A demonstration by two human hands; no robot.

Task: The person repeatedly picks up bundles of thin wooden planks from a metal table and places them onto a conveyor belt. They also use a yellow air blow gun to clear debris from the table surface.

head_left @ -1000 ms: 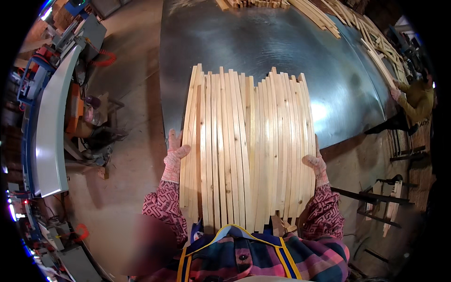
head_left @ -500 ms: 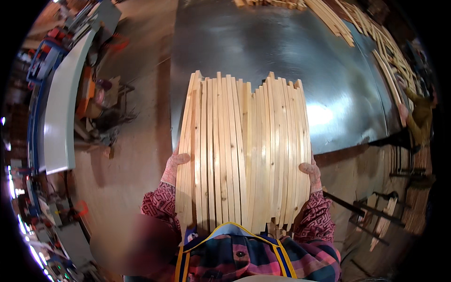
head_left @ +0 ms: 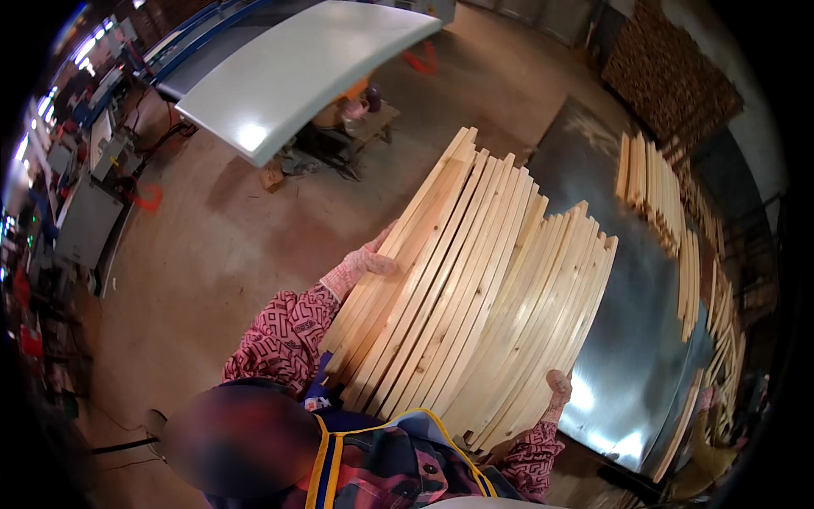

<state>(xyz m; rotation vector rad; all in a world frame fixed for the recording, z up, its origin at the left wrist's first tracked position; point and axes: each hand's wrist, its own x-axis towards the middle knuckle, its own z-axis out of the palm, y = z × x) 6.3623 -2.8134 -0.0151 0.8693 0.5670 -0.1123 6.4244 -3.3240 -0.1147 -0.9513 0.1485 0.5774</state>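
A wide bundle of pale wooden strips [head_left: 458, 297] lies across my arms in front of my body, the strips side by side with uneven ends. In a pinkish knit glove, my left hand [head_left: 366, 263] clasps the bundle's left edge, thumb on top and fingers partly hidden. My right hand [head_left: 558, 392], gloved alike, grips the right edge lower down, its thumb showing. The bundle tilts up to the right, and its near end reaches my apron [head_left: 331, 450]. Patterned sleeve covers show on both forearms.
A metal-topped table [head_left: 585, 191] stands to the right, bearing more wooden strips [head_left: 651, 191]. A white curved-edged machine table [head_left: 297, 76] is at the far left. Behind is a tall wood stack [head_left: 670, 72]. Another person's sleeve [head_left: 712, 445] appears at the right edge.
My body and view have turned left: the metal table has shifted to the right and the white machine table is now ahead. The strips stay held in both hands, now slanting.
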